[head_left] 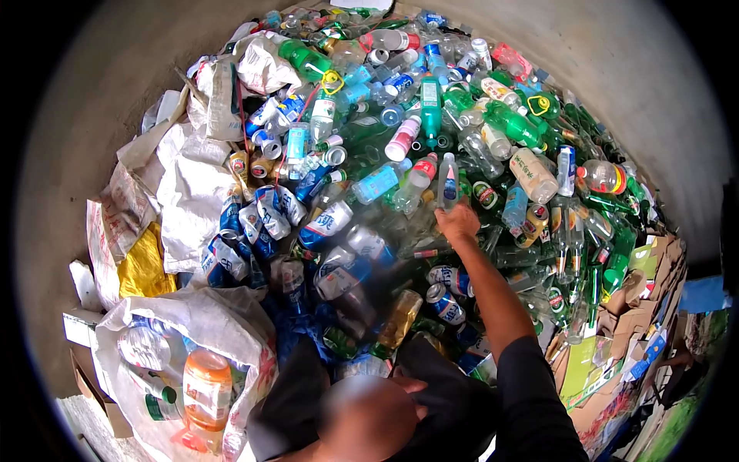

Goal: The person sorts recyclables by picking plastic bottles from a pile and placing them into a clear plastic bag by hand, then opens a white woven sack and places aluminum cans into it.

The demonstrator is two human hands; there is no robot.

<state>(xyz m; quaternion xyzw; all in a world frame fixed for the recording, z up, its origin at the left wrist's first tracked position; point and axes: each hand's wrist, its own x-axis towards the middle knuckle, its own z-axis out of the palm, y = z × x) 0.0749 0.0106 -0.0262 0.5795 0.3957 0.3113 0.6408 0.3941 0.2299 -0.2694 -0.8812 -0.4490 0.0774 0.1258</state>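
Note:
My right hand (459, 222) reaches forward into a big heap of bottles and cans. Its fingers are closed around the lower end of a clear plastic bottle (448, 183) with a dark blue label, held neck up and away from me. Around it lie a red-labelled clear bottle (418, 182) and a light-blue-labelled bottle (381, 181). Low in the view, between my dark-clothed knees, my left hand (369, 420) is badly blurred. Its fingers cannot be made out, nor whether it holds anything.
A white woven sack (254, 323) at lower left holds bottles, including an orange one (206, 389). Crushed blue-and-white cans (269, 219) lie left of centre. Flattened cardboard (608, 346) is stacked at right. A grey wall (654, 115) curves around the heap. Several glass bottles lie at right.

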